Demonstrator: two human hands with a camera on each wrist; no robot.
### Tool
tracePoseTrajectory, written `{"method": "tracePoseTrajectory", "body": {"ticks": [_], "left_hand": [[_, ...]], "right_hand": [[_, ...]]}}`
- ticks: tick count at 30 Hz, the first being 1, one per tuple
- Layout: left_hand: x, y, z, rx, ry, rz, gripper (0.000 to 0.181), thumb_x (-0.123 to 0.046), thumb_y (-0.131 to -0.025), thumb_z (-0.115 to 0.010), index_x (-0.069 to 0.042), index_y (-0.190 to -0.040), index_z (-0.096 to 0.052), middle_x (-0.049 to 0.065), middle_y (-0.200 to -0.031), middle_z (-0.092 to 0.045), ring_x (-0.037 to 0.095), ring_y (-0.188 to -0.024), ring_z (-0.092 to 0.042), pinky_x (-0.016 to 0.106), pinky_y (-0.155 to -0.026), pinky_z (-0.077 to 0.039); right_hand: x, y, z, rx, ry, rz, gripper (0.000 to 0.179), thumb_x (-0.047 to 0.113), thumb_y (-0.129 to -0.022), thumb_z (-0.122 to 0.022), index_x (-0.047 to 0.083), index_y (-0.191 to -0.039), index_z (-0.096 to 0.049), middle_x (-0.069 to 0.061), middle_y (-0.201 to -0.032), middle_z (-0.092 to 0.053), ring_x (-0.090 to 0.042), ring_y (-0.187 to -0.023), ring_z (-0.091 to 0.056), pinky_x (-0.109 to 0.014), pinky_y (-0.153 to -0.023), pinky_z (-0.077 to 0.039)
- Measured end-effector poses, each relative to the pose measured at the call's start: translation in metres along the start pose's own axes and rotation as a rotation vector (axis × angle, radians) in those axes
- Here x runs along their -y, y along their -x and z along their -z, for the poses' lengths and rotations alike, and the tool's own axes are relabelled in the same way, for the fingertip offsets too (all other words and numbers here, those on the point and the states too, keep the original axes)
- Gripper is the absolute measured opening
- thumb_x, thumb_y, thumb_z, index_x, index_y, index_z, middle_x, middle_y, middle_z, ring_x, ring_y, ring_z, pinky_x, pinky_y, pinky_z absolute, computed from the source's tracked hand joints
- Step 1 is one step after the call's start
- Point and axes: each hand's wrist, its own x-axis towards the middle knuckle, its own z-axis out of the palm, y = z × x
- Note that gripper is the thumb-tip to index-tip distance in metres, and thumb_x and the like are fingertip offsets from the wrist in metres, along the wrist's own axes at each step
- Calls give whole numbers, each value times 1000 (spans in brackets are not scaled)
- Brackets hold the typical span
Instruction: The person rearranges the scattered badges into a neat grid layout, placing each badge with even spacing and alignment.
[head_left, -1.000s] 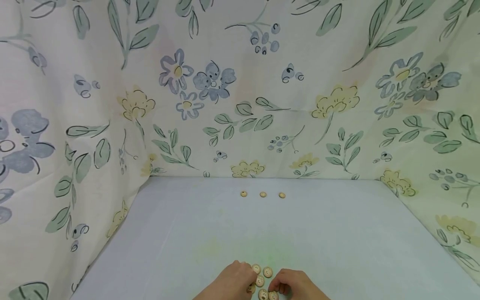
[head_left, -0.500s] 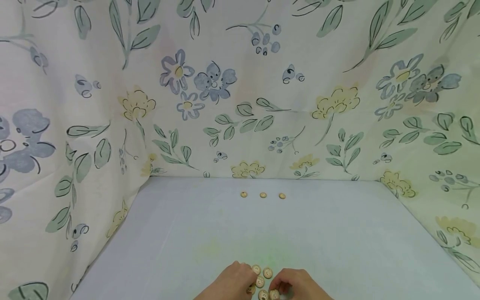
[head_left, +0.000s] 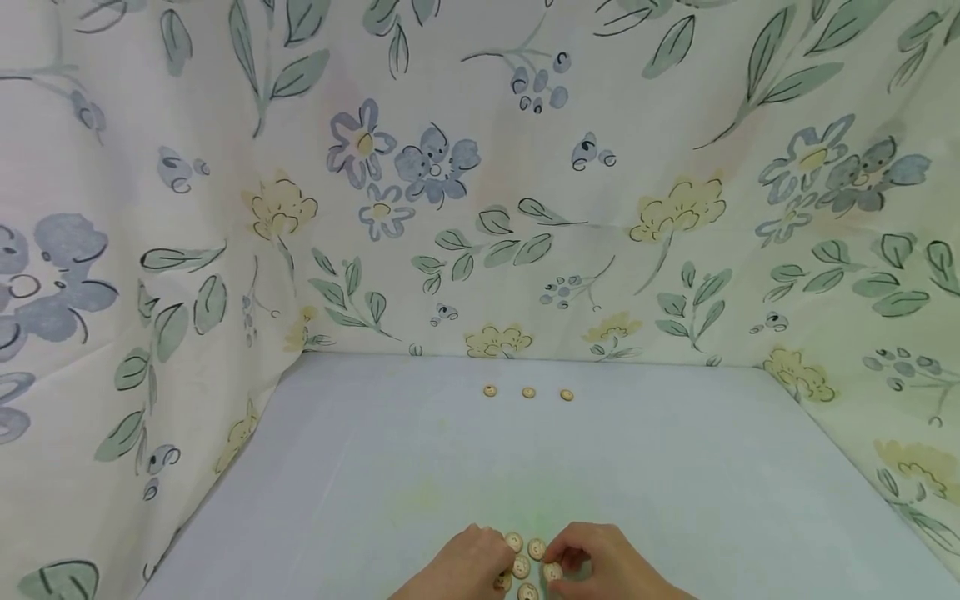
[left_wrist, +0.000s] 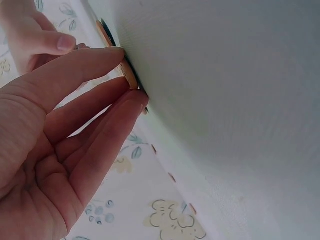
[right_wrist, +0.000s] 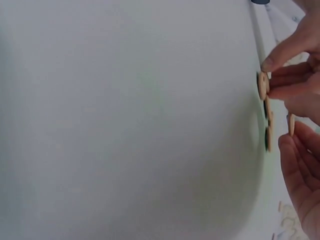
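In the head view, you are working on the near part of the desk (head_left: 337, 500), well apart from its far edge. Your right hand (head_left: 603, 560) is pinching the right button (head_left: 552, 572) between thumb and finger. Your left hand (head_left: 467, 562) is bending over the left button (head_left: 502, 582), its fingertips mostly hidden. Between your hands, four buttons (head_left: 521, 567) are lying loose. Just in from the far edge, three buttons (head_left: 528, 392) are sitting in a spaced row. A flowered curtain (head_left: 450, 283) is hanging behind that edge and along the desk's left and right edges.

In the left wrist view, your left hand is gripping the left button between thumb and fingers; it is showing edge-on, close to the desk, and whether it is touching is unclear.

In the right wrist view, your right hand is holding the right button edge-on, near the loose ones.
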Motion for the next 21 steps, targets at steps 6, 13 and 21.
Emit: {"method": "tracePoseTrajectory", "body": {"ticks": [6,13,21], "left_hand": [[-1,0,-1,-6,-15,-7,39,-4,-76,-75,-18,-54,-45,-11,-50,-27,5,-46,-22,17,-44,-22],[1,1,-2,-91,-84,-62,38,-4,-70,-76,-18,-53,-46,-12,-50,-28,3,-46,-22,17,-42,-21],[4,2,-3,-111,-69,-97,34,-4,-70,-76,-18,-56,-48,-13,-51,-30,2,-46,-26,16,-44,-23]], "right_hand": [[-1,-9,7,-68,58,8,15,16,-85,-76,15,-97,-69,10,-91,-67,-1,-75,-59,-23,-63,-52],[-10,-27,18,-123,119,39,18,14,-80,-80,14,-95,-69,8,-88,-68,-1,-73,-59,-23,-62,-53],[-22,-59,24,-125,178,-2,16,13,-80,-80,13,-92,-71,7,-85,-68,-1,-71,-59,-23,-63,-52]]}}
